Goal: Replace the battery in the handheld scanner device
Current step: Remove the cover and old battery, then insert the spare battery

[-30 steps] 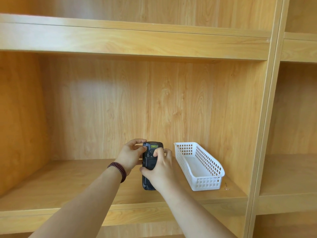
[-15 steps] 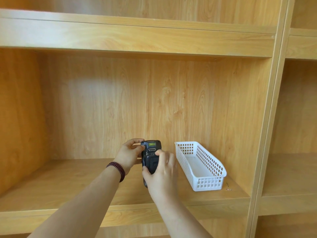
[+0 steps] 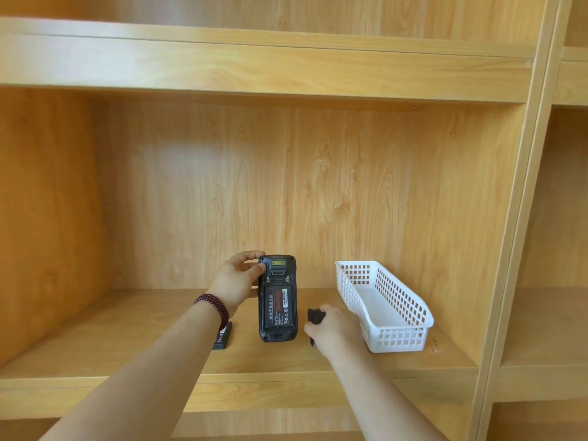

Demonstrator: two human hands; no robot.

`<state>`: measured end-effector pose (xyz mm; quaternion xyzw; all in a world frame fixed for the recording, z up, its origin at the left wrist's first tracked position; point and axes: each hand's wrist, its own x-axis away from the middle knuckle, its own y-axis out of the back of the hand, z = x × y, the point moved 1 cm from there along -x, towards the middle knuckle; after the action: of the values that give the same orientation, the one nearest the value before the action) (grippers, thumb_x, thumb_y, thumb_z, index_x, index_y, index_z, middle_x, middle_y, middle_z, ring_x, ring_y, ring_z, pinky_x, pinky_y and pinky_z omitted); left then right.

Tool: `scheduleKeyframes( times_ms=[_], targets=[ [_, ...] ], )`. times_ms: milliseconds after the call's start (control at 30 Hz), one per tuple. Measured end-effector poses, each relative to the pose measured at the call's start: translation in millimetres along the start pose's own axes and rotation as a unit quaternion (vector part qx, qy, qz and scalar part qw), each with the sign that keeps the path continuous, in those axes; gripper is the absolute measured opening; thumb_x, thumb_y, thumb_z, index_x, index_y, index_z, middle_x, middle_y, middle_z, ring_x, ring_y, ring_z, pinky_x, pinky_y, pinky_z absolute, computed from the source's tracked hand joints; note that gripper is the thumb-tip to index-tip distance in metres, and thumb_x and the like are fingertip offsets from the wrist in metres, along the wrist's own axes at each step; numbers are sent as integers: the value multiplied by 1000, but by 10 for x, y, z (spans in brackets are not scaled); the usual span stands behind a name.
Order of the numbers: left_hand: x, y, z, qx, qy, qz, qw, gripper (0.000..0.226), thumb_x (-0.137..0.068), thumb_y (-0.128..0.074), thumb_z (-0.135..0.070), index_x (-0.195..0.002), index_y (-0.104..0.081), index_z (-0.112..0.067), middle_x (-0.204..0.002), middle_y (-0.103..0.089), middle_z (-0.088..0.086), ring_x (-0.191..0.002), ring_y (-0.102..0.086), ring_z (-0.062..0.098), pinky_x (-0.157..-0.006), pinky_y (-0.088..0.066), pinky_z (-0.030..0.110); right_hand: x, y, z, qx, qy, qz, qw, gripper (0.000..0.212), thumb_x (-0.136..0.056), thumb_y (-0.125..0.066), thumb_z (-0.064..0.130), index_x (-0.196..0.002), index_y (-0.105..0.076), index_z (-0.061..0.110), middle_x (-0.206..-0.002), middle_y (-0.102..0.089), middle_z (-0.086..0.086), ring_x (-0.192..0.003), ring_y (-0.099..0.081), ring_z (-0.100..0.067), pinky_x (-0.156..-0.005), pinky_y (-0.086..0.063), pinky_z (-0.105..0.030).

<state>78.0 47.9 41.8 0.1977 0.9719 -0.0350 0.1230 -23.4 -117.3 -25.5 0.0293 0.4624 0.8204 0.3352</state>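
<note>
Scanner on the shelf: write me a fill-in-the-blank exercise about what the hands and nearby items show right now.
1. The scanner is held upright by the ____ hand.
2. The scanner's open back shows a ____ with a red label.
3. The right hand holds a small ____ part, likely the back cover.
4. The white basket stands to the ____ of the scanner.

Missing words: left; battery; black; right

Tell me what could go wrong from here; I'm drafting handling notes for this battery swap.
1. The left hand grips the scanner only near its top, upright above the shelf; it could slip while the fitted battery lies exposed.
2. The right hand holds a dark piece, likely the cover; set loose near the shelf edge, it might fall.
3. The loose battery is half hidden under the left forearm and could be knocked.
</note>
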Motion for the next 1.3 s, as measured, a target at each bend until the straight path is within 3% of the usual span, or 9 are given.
scheduleKeyframes(
  times_ms=[100,267,433,533,733,800,1100,1200,1300],
  targets=[
    [-9,-42,3,3,-1,7,1000,20,-96,-54,-4,-112,-60,-13,-96,-71,12,-80,-65,24,-69,-60,38,21,-102,-67,96,29,-31,994,32,-79,-60,41,-98,-65,16,-98,-70,-4,-97,-62,-27,-80,-54,-33],
    [-33,-75,27,3,-1,11,1000,19,-96,-53,-4,-111,-60,-15,-95,-71,11,-79,-64,23,-70,-60,38,61,-159,-119,154,28,-42,987,37,-88,-50,48,-103,-66,18,-104,-68,-4,-110,-54,-29,-93,-40,-38],
    [-66,-68,23,-2,-3,12,1000,19,-96,-53,-5,-110,-60,-16,-95,-71,11,-80,-66,23,-72,-60,39,53,39,6,17,105,-70,992,45,-93,-48,49,-126,-60,19,-133,-54,3,-119,-53,-21,-95,-47,-34],
    [-66,-76,29,-4,-3,13,1000,19,-96,-54,-5,-111,-60,-15,-96,-72,12,-80,-66,23,-71,-60,39,131,163,121,-33,246,-130,960,36,-91,-56,45,-118,-63,22,-124,-53,11,-109,-55,-9,-86,-49,-26],
    [-49,-108,25,-18,-1,11,1000,20,-95,-54,-5,-112,-60,-12,-98,-72,16,-79,-66,23,-65,-60,36,210,10,105,101,422,-165,886,18,-79,-69,30,-94,-70,21,-105,-59,7,-98,-60,-15,-63,-52,-25],
    [-41,-112,30,-24,1,11,1000,21,-94,-55,-5,-113,-61,-12,-99,-72,16,-80,-67,24,-64,-60,36,189,-18,95,124,447,-182,867,15,-76,-71,28,-90,-70,21,-105,-62,6,-97,-62,-17,-64,-53,-26],
    [-21,-121,56,-16,11,12,1000,20,-94,-54,-4,-111,-61,-12,-94,-72,14,-80,-67,24,-63,-58,35,135,-97,44,162,514,-200,819,29,-81,-68,29,-107,-74,19,-116,-68,3,-108,-62,-19,-83,-57,-34],
    [-9,-120,49,-13,4,6,1000,18,-95,-54,-5,-109,-61,-12,-90,-72,12,-77,-66,23,-62,-58,34,112,-116,41,154,514,-214,817,27,-81,-67,29,-104,-76,17,-115,-70,3,-106,-64,-20,-92,-55,-43],
    [-14,-120,35,-7,-2,0,1000,18,-95,-53,-5,-109,-61,-13,-89,-72,10,-77,-66,23,-65,-60,37,102,-131,39,142,506,-223,821,27,-81,-64,28,-101,-77,16,-116,-72,3,-106,-66,-19,-88,-57,-43]
  ],
)
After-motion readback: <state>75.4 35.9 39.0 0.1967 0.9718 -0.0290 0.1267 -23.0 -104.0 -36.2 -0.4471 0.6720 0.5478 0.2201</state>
